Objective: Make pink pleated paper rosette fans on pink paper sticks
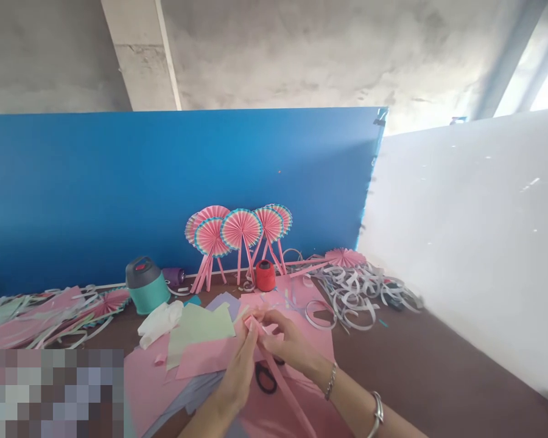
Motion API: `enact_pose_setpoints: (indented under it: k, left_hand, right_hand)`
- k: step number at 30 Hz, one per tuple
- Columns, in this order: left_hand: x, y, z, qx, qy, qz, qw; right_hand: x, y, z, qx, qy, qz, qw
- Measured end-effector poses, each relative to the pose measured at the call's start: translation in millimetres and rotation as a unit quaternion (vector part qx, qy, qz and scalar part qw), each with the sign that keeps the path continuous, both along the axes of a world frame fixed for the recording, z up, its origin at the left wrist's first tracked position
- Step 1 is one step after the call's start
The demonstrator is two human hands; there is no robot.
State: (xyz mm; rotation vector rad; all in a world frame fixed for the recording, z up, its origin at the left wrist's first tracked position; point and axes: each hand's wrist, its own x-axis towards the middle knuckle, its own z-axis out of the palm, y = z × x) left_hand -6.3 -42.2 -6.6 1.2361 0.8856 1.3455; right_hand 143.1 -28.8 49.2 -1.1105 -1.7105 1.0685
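My left hand (pixel 242 365) and my right hand (pixel 287 340) meet over the pink sheets, both closed on a long folded pink paper strip (pixel 285 389). Their fingertips pinch its upper end, and the strip runs down toward the bottom edge. Black-handled scissors (pixel 265 378) lie beneath the strip, partly covered by it. A pale green sheet (pixel 201 325) and a pink sheet (pixel 205 358) are left of my hands. Several round pleated pink paper fans (pixel 241 228) on pink sticks lean against the blue panel.
A red object (pixel 265 276) with a dark top stands beyond my hands. A teal container (pixel 147 289) is at left, beside crumpled white material (pixel 159 323). Curled paper strips (pixel 354 298) pile at right; more scraps (pixel 41 316) lie far left. A blue panel (pixel 119 188) and white wall (pixel 475 243) bound the table.
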Motion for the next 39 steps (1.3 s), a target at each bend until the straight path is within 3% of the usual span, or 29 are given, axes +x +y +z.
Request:
enact_pose_setpoints:
  k: [5, 8, 17, 22, 27, 30, 34, 39]
  left_hand:
    - [12.3, -2.0, 33.6, -0.004, 0.017, 0.054, 0.998]
    - [9.6, 5.4, 43.4, -0.029, 0.044, 0.062, 0.997]
    - [-0.8, 16.6, 29.0, 0.015, 0.099, 0.147, 0.984]
    - [4.7, 12.6, 31.9, -0.021, 0.034, 0.128, 0.991]
    - [5.0, 13.3, 36.5, -0.048, -0.005, 0.099, 0.994]
    - [2.3, 16.9, 35.0, -0.053, -0.048, 0.090, 0.993]
    - [0.5, 21.0, 30.6, -0.054, -0.106, 0.098, 0.988]
    - [0.7, 22.6, 27.4, -0.038, -0.156, 0.069, 0.985]
  right_hand:
    - [6.5, 4.0, -0.6, 0.017, -0.042, -0.010, 0.999]
    - [11.7, 4.6, -0.4, 0.059, -0.056, -0.024, 0.996]
    - [15.2, 2.8, 2.6, 0.122, -0.106, -0.027, 0.986]
    - [19.9, 7.0, 3.6, 0.103, -0.106, 0.010, 0.989]
    - [21.9, 9.1, -1.5, 0.110, -0.106, -0.010, 0.988]
    - [25.6, 13.7, -10.8, 0.057, -0.096, -0.033, 0.993]
    - [32.1, 20.4, -19.1, -0.033, -0.093, -0.005, 0.995]
    - [32.5, 23.4, -17.4, 0.036, -0.115, -0.086, 0.989]
